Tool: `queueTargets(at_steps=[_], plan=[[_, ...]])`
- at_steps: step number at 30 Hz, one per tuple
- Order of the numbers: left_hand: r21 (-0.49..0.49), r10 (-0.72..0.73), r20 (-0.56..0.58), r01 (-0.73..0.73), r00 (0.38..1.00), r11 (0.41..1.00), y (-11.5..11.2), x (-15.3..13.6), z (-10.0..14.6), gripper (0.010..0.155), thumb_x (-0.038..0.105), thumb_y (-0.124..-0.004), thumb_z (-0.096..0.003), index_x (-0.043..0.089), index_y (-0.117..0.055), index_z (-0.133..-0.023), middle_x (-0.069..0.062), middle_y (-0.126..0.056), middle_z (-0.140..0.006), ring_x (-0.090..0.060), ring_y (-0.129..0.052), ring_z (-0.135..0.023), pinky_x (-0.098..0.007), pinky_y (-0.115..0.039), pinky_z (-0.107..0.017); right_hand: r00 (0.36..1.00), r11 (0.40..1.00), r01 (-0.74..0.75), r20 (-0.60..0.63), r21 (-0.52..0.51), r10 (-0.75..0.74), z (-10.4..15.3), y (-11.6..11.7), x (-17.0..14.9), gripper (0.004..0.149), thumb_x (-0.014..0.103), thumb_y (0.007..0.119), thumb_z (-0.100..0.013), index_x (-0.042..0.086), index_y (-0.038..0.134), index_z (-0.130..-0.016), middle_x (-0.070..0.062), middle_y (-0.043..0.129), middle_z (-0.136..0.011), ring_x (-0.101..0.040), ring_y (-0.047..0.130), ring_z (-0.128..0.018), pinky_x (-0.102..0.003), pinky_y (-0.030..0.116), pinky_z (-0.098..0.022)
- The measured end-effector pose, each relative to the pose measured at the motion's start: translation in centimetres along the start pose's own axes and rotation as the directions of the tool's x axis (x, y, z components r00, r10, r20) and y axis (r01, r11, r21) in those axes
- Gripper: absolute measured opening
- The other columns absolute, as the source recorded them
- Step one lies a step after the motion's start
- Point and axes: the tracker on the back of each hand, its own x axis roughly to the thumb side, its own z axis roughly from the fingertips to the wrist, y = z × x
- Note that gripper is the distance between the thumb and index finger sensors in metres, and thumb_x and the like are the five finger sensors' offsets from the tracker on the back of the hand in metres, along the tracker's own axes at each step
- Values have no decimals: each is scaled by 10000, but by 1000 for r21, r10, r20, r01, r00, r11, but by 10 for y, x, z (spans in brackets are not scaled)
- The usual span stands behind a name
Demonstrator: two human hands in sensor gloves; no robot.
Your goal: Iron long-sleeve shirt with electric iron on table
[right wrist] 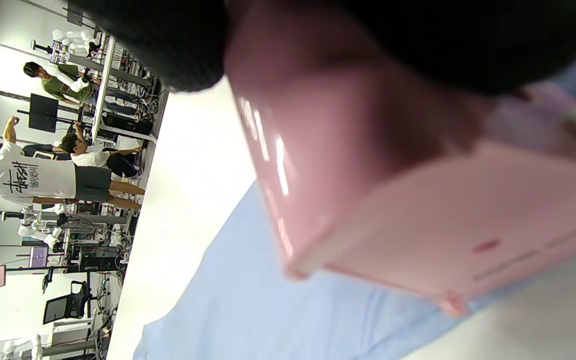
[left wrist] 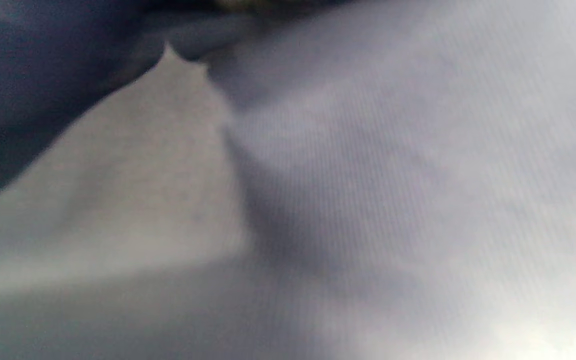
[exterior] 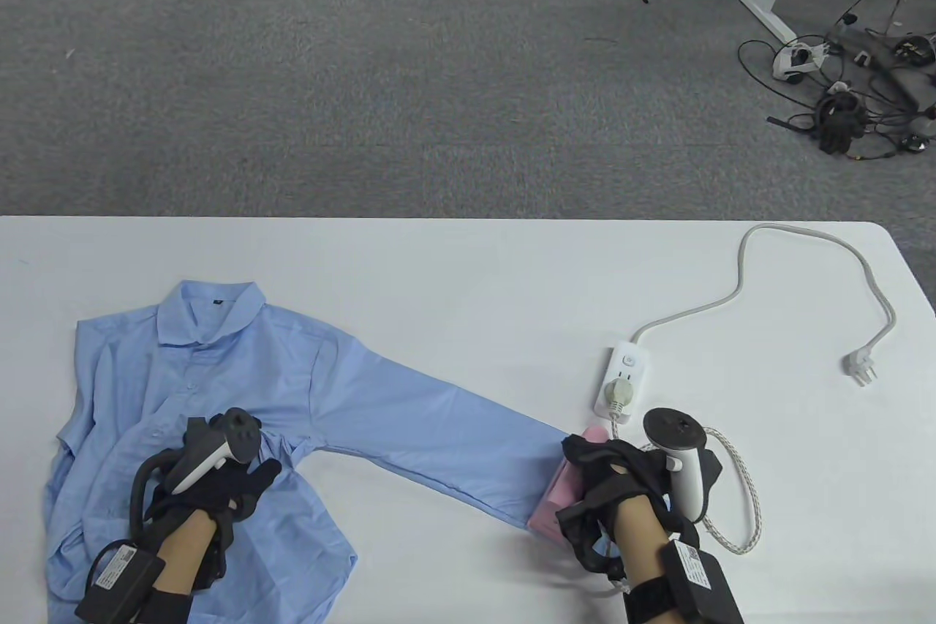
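A light blue long-sleeve shirt point(exterior: 219, 390) lies on the white table point(exterior: 468, 265), one sleeve point(exterior: 439, 434) stretched out to the right. My right hand point(exterior: 610, 485) grips a pink electric iron point(exterior: 559, 500) that sits on the cuff end of that sleeve. In the right wrist view the pink iron point(right wrist: 418, 210) fills the frame over blue cloth point(right wrist: 248, 300). My left hand point(exterior: 219, 485) rests flat on the shirt's body near the armpit. The left wrist view shows only blurred shirt cloth point(left wrist: 368, 200) close up.
A white power strip point(exterior: 623, 379) with a plug in it lies just beyond the iron. Its grey cable point(exterior: 804, 243) loops to the table's right side and ends in a loose plug point(exterior: 861, 366). The iron's braided cord point(exterior: 746, 500) curls right of my right hand.
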Motion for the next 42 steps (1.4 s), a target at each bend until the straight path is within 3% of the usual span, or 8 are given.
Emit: queueTargets(at_steps=[15, 17, 19, 22, 27, 30, 37, 42], plan=[[7, 18, 6, -18, 1000, 1000, 4, -1, 1, 788, 747, -489, -406, 444, -202, -1074, -33, -153, -1205, -388, -225, -1148, -659, -281, -770, 1000, 999, 9, 3, -49, -9, 21, -21, -23, 629, 371, 737, -455, -115, 606, -833, -240, 825, -600, -321, 961, -414, -422, 870, -201], [49, 85, 5, -85, 996, 995, 9, -6, 3, 806, 738, -488, -413, 417, -181, -1086, -65, -105, -1199, -390, -188, -1145, -648, -252, -769, 1000, 999, 10, 3, -47, -9, 23, -21, -22, 630, 371, 737, -456, -116, 604, -833, -241, 823, -600, -321, 961, -414, -421, 869, -201], [106, 124, 41, -128, 991, 986, 14, -8, 9, 782, 707, -485, -432, 427, -151, -1081, 8, 17, -1172, -349, -44, -1129, -639, -170, -762, 1000, 999, 12, 1, -40, -12, 23, -21, -22, 630, 371, 737, -457, -116, 604, -833, -241, 823, -602, -322, 961, -415, -422, 869, -202], [166, 90, 85, -103, 992, 981, 13, 0, 14, 769, 697, -479, -432, 440, -155, -1081, 38, 32, -1169, -312, 0, -1129, -636, -122, -759, 1000, 999, 18, 0, -34, -18, 22, -21, -22, 630, 370, 739, -457, -116, 604, -834, -243, 822, -602, -323, 961, -416, -423, 869, -203], [34, 15, 95, -18, 995, 999, 0, 13, 2, 751, 686, -468, -436, 472, -74, -1039, 57, -33, -1192, -307, -79, -1155, -626, -98, -755, 1000, 999, 18, 3, -35, -18, 25, -21, -21, 630, 370, 741, -456, -115, 605, -833, -244, 823, -602, -325, 961, -416, -424, 869, -202], [-4, 17, 103, -17, 995, 1000, -4, 13, -1, 765, 702, -463, -433, 483, -20, -1017, 34, -51, -1197, -320, -92, -1153, -626, -109, -756, 998, 998, 37, 42, 47, -39, 23, -22, -14, 624, 346, 748, -462, -125, 585, -838, -265, 798, -616, -354, 938, -436, -447, 849, -222], [10, 11, 107, -12, 994, 1000, -5, 13, -1, 750, 705, -470, -428, 488, -102, -1043, 24, -68, -1197, -336, -110, -1152, -636, -131, -760, 965, 994, 42, 252, 101, -67, 40, -8, 73, 624, 349, 740, -476, -121, 569, -850, -261, 784, -632, -354, 923, -458, -447, 837, -241], [-1, 18, 105, -18, 994, 1000, -5, 13, -2, 742, 705, -467, -426, 491, -118, -1045, 28, -56, -1192, -334, -98, -1150, -637, -128, -760, 926, 988, -55, 377, 141, -3, 49, 42, 155, 625, 351, 747, -470, -114, 578, -852, -259, 789, -631, -355, 924, -456, -450, 834, -240]])
